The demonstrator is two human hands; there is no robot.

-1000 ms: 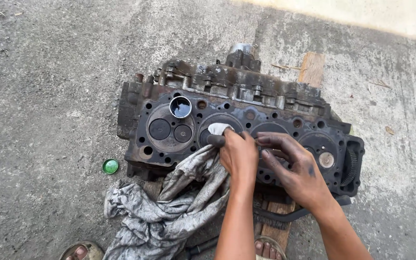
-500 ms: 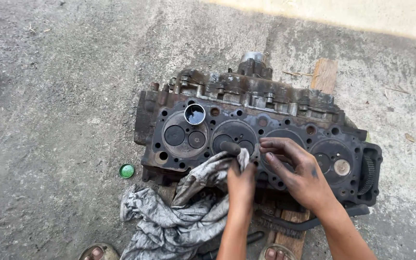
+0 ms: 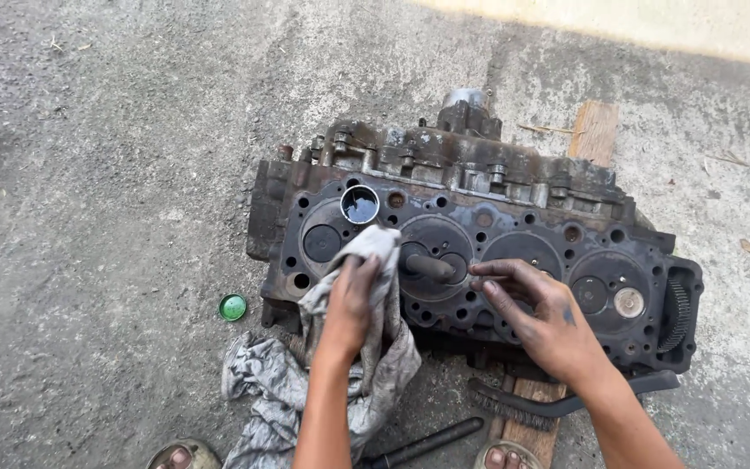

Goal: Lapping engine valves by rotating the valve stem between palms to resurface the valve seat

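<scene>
Since half a second ago the rag [image 3: 366,347] has slid left off the middle chamber, baring a dark stub. On the concrete floor [image 3: 88,217], the engine head [image 3: 479,252] lies face up. Left hand [image 3: 353,300] grips the rag; right hand [image 3: 544,317] rests open, fingers spread. A green cap [image 3: 233,307] sits beside its left end.

The concrete floor [image 3: 88,260] is rough, grey and stained. A grimy cylinder head [image 3: 479,252] sits on it, propped on a wooden plank [image 3: 595,130] that sticks out beyond its far side and again at its near side. Just left of the head lies a small green cap [image 3: 233,307]. A crumpled grey rag [image 3: 262,382] trails onto the floor at the head's near-left corner, and a dark metal bar [image 3: 427,441] lies just in front of it.
</scene>
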